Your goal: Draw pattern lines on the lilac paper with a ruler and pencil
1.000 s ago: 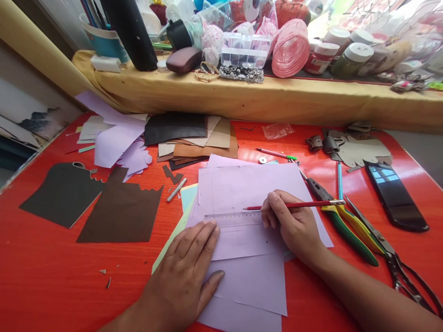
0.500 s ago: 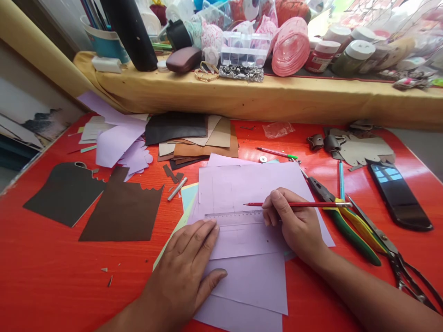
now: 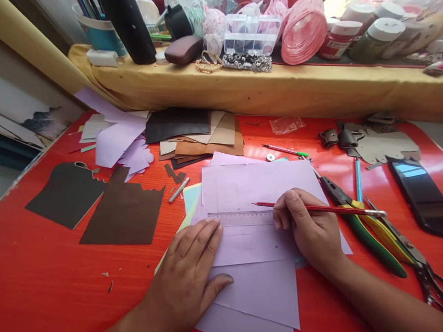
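Note:
My left hand [image 3: 194, 263] lies flat on a stack of purple paper [image 3: 256, 180], its fingertips pressing the left end of a clear ruler [image 3: 242, 218]. Faint pencil lines mark the top sheet above and below the ruler. A red pencil [image 3: 325, 209] is pinched in my right hand [image 3: 308, 230], its sharpened tip pointing left just above the ruler's scale. The lower fingers of that hand rest by the ruler's right end, which they hide. Whether the pencil tip touches the paper I cannot tell.
Right of the paper lie green-yellow pliers [image 3: 367, 235], scissors [image 3: 411, 251] and a phone [image 3: 420, 193]. Brown leather [image 3: 124, 212] and dark leather [image 3: 65, 193] pieces are at left. Behind are stacked leather scraps [image 3: 180, 127] and a cloth-covered ledge [image 3: 242, 87] crowded with jars and boxes.
The view has shifted a little, so items on the right sit farther right. Both hands keep nearly the same pose on the paper, the pencil still in the right one.

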{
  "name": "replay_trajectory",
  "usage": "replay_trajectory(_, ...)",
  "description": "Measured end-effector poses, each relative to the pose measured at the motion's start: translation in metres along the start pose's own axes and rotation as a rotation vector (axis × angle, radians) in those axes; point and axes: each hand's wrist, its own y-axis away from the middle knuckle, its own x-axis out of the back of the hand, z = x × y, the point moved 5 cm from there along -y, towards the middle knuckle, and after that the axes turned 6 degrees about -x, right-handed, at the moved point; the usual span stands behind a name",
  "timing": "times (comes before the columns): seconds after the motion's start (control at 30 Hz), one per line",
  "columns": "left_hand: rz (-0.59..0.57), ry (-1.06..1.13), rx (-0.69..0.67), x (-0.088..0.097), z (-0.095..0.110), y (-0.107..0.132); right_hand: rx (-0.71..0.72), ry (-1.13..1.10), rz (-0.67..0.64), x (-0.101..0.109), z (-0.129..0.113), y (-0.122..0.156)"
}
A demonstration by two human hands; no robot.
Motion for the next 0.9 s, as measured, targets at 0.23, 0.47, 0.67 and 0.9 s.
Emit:
replay_trajectory(0.23, -0.021, 0.032, 0.003, -0.0039, -0.0003, 0.0033, -0.013, -0.074, 0.018, 0.0005, -0.0001, -0.0001)
replay_trajectory(0.47, -0.018, 0.041, -0.008, -0.0031, -0.0011, 0.0022, -0.010, -0.096, 0.036, 0.0025, 0.0019, -0.0007)
replay_trajectory(0.67, -0.024, 0.042, -0.002, -0.0021, -0.0006, 0.0045, -0.005, -0.104, 0.033, 0.0035, 0.0013, -0.0018)
replay_trajectory(0.9, -0.022, 0.041, -0.008, -0.0028, -0.0012, 0.0029, -0.013, -0.084, 0.031, 0.0039, 0.0002, -0.0029)
